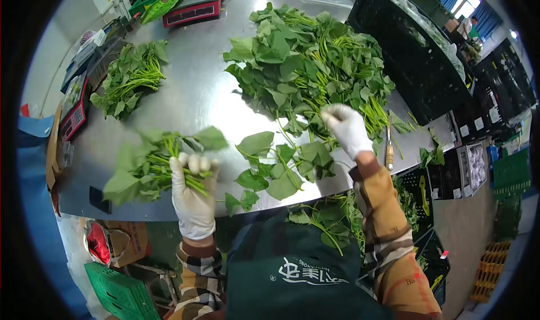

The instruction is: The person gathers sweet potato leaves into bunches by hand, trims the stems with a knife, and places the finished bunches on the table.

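My left hand [194, 193], in a white glove, is closed around the stems of a bunch of sweet potato leaves [147, 171]. The bunch is held above the table's near edge, its leaves blurred and pointing left. My right hand [347, 130], also gloved, has its fingers drawn together at the front of a big pile of sweet potato leaves [304, 61]; whatever is between the fingertips cannot be made out. Loose leafy stems [281, 171] lie between my hands. Right of my right hand lies a knife with a wooden handle [389, 155].
Another bunch of greens [135, 75] lies at the left of the metal table [194, 89]. Red scales [194, 7] stand at the back and a second scale [74, 109] at the left. A black crate [410, 50] borders the right side. A dark phone-like object [100, 199] lies near the front left edge.
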Tool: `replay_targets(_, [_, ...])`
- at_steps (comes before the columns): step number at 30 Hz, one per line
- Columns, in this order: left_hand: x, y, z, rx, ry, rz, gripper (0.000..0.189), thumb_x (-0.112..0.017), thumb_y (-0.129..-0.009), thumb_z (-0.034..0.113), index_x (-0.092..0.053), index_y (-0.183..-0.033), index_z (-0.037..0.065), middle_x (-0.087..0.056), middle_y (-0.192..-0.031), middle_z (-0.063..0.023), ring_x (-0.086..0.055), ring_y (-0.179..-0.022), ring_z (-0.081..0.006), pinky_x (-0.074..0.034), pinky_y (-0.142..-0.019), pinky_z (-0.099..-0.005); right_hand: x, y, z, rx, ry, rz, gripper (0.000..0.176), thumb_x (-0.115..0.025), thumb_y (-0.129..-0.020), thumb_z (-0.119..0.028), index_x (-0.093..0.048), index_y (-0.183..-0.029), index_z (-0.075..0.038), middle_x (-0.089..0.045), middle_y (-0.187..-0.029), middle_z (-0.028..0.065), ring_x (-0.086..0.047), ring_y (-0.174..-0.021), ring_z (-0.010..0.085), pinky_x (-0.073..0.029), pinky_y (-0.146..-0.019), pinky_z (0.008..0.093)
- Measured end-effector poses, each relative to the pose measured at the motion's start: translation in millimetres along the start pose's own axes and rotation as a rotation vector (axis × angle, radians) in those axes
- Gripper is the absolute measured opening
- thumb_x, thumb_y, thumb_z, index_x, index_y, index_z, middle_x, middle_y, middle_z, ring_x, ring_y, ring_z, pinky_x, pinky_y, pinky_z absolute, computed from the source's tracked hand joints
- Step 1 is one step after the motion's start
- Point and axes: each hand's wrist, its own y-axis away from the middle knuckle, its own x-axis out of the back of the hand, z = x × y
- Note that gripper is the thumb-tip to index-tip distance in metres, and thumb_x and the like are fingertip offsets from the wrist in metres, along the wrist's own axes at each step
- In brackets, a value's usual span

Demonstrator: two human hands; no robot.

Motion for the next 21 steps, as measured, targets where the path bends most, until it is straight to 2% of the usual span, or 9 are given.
replay_targets(2, [-1.3, 2.1, -1.6, 0.047, 0.047, 0.025, 0.025, -0.044, -0.102, 0.031, -0.040, -0.088, 0.012, -0.031, -0.075, 0.0003, -0.040, -0.075, -0.0164, -0.044, -0.091, -0.0387, -9.6, -42.5, 10.4, 0.290, 0.406, 0.228, 0.038, -0.070, -0.084, -0.022, -0.064, -0.116, -0.005, -0.067, -0.107, 0.0156, -0.065, -0.095, 0.0287, -0.050, -0.086, 0.0340])
replay_targets(3, [0.4, 2.4, -2.5, 0.063, 0.035, 0.028, 0.025, -0.044, -0.102, 0.031, -0.040, -0.087, 0.012, -0.031, -0.075, 0.0004, -0.041, -0.075, -0.0163, -0.044, -0.090, -0.0382, -14.8, -53.8, 6.3, 0.243, 0.486, 0.229, 0.042, -0.070, -0.083, -0.023, -0.062, -0.121, -0.006, -0.065, -0.113, 0.0161, -0.063, -0.102, 0.0303, -0.048, -0.090, 0.0341])
replay_targets(6, [5.4, 3.1, -3.2, 0.059, -0.029, 0.028, 0.025, -0.044, -0.103, 0.030, -0.039, -0.086, 0.012, -0.030, -0.074, 0.0008, -0.039, -0.073, -0.0157, -0.043, -0.086, -0.0370, -29.2, -65.7, 2.6, 0.129, 0.621, 0.130, 0.033, -0.071, -0.082, -0.023, -0.068, -0.113, -0.010, -0.066, -0.100, 0.0137, -0.064, -0.092, 0.0308, -0.050, -0.081, 0.0364])
replay_targets(8, [9.9, 1.1, -1.3, 0.029, -0.080, 0.016, 0.025, -0.044, -0.103, 0.030, -0.040, -0.085, 0.013, -0.029, -0.073, 0.0009, -0.039, -0.073, -0.0154, -0.043, -0.085, -0.0366, -38.4, -54.5, -3.9, 0.331, 0.541, 0.216, 0.025, -0.070, -0.081, -0.018, -0.071, -0.106, -0.016, -0.062, -0.085, 0.0107, -0.063, -0.078, 0.0294, -0.050, -0.071, 0.0356])
replay_targets(12, [18.1, -1.9, 1.4, 0.026, -0.046, 0.093, 0.025, -0.044, -0.103, 0.030, -0.041, -0.085, 0.013, -0.030, -0.073, 0.0010, -0.038, -0.072, -0.0154, -0.042, -0.084, -0.0363, -53.2, 12.4, -23.2, 0.739, 0.699, 0.087, 0.017, -0.067, -0.077, -0.016, -0.066, -0.094, -0.016, -0.054, -0.073, 0.0071, -0.058, -0.068, 0.0276, -0.046, -0.062, 0.0423])
replay_targets(15, [24.0, -2.8, 0.6, 0.017, -0.098, 0.076, 0.024, -0.045, -0.102, 0.032, -0.047, -0.091, 0.011, -0.043, -0.076, -0.0010, -0.048, -0.079, -0.0174, -0.043, -0.086, -0.0389, -64.6, 54.7, -1.1, 0.663, 0.616, -0.121, 0.022, -0.064, -0.080, -0.014, -0.068, -0.102, -0.014, -0.065, -0.087, 0.0095, -0.063, -0.076, 0.0286, -0.047, -0.065, 0.0405])
replay_targets(19, [36.8, -0.5, 0.2, 0.017, -0.102, 0.086, 0.021, -0.050, -0.100, 0.026, -0.054, -0.108, 0.008, -0.054, -0.078, -0.0030, -0.054, -0.080, -0.0202, -0.047, -0.086, -0.0411, -50.1, 72.5, -7.6, 0.329, 0.359, -0.144, 0.021, -0.068, -0.074, -0.008, -0.072, -0.094, -0.009, -0.065, -0.078, 0.0151, -0.062, -0.074, 0.0354, -0.050, -0.067, 0.0417])
replay_targets(20, [36.3, -0.3, 0.4, 0.019, -0.104, 0.099, 0.021, -0.051, -0.100, 0.025, -0.055, -0.111, 0.007, -0.054, -0.077, -0.0029, -0.055, -0.080, -0.0203, -0.048, -0.085, -0.0412, -44.4, 72.9, -10.5, 0.343, 0.355, -0.112, 0.021, -0.069, -0.077, -0.005, -0.070, -0.098, -0.006, -0.067, -0.076, 0.0120, -0.063, -0.067, 0.0278, -0.050, -0.062, 0.0362])
replay_targets(21, [30.3, 0.7, 0.5, 0.000, -0.127, 0.131, 0.021, -0.054, -0.098, 0.020, -0.056, -0.114, 0.006, -0.054, -0.075, -0.0027, -0.056, -0.079, -0.0200, -0.049, -0.084, -0.0405, -39.3, 74.7, -26.6, 0.066, -0.080, -0.113, 0.019, -0.069, -0.080, -0.005, -0.068, -0.099, -0.004, -0.068, -0.076, 0.0092, -0.062, -0.064, 0.0210, -0.050, -0.060, 0.0313])
